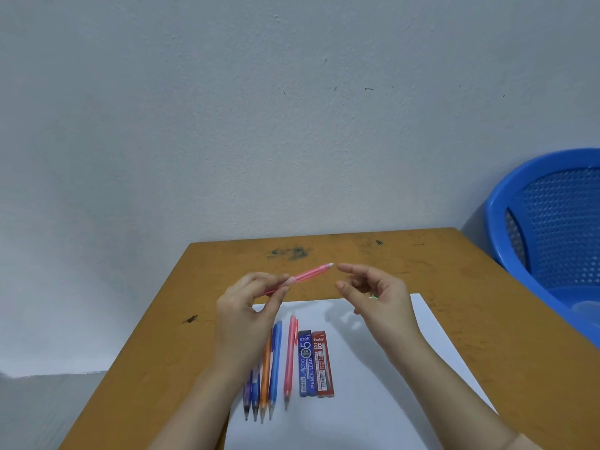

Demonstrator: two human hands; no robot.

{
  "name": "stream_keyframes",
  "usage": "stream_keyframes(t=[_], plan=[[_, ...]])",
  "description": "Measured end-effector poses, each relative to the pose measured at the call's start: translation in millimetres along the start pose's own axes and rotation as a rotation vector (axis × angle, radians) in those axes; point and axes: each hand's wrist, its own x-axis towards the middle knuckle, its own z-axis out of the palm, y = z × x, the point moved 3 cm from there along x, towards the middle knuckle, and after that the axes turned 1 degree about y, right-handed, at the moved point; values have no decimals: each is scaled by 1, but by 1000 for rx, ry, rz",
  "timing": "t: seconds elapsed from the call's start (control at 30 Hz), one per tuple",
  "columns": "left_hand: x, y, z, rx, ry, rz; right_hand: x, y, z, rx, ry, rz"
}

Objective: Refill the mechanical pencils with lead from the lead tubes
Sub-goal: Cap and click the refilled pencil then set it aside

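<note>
On the wooden table [406, 254]: white paper [389, 384] | blue basket [552, 222] off right edge | left hand [246, 316] pinching pink pencil [310, 273], raised, eraser end toward right | right hand [376, 297] loosely open, just beside that end | five pencils [271, 368] side by side on paper | blue lead tube [305, 363], red lead tube [324, 365] touching, beside them

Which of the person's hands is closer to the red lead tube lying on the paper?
Right, though not by much. The right hand hovers above the red lead tube, up and to its right; the left hand, holding a pink pencil, is farther off to the tube's left.
</note>
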Motion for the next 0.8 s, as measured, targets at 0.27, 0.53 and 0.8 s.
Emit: stream_keyframes(t=[0.27,0.53,0.8], plan=[[2,-6,-2,2,15,-23,2,28,16,-520,-179,50],[3,-6,-3,-1,5,-2,2,31,19,-668,-207,60],[3,-8,-2,11,3,-2,4,27,17,-574,-160,91]])
